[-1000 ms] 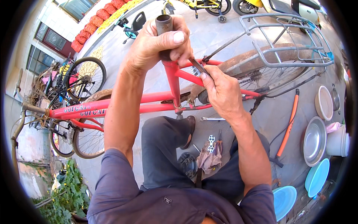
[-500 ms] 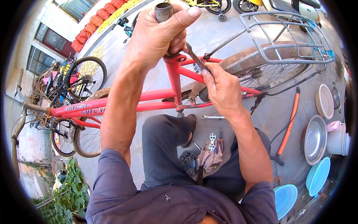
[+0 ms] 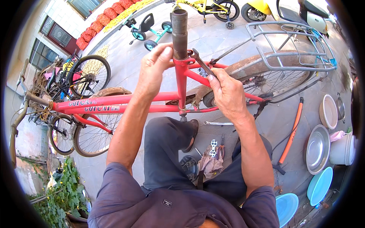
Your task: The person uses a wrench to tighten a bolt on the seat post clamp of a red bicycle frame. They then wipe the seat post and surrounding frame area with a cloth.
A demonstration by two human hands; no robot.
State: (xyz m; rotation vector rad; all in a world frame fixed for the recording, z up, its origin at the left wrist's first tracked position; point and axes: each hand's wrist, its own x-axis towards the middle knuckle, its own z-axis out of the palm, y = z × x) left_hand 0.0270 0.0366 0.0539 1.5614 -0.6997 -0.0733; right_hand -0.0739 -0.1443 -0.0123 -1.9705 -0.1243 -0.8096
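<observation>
A red bicycle frame [image 3: 180,83] lies across my view, with a tarnished metal seat post [image 3: 179,34] upright at its clamp [image 3: 190,62]. My left hand [image 3: 154,72] is beside the post's lower end, fingers curled together; anything within them is hidden. My right hand [image 3: 228,91] grips a dark metal wrench [image 3: 202,64] that runs up to the clamp. Below the frame lie a silver spanner [image 3: 218,123], a silver multi-hole wrench [image 3: 213,148], pliers [image 3: 222,148] and a cloth [image 3: 209,165] between my legs.
The bicycle's rusty rear rack [image 3: 298,69] extends right. An orange pump [image 3: 289,136], several basins [image 3: 318,146] and a white bucket [image 3: 341,150] are at right. Other bicycles [image 3: 89,78], a small tricycle [image 3: 148,34] and a scooter [image 3: 258,11] stand beyond; plants [image 3: 64,182] grow at lower left.
My left hand has released the top of the seat post and dropped left and down, uncovering the post. My right hand stays on the wrench.
</observation>
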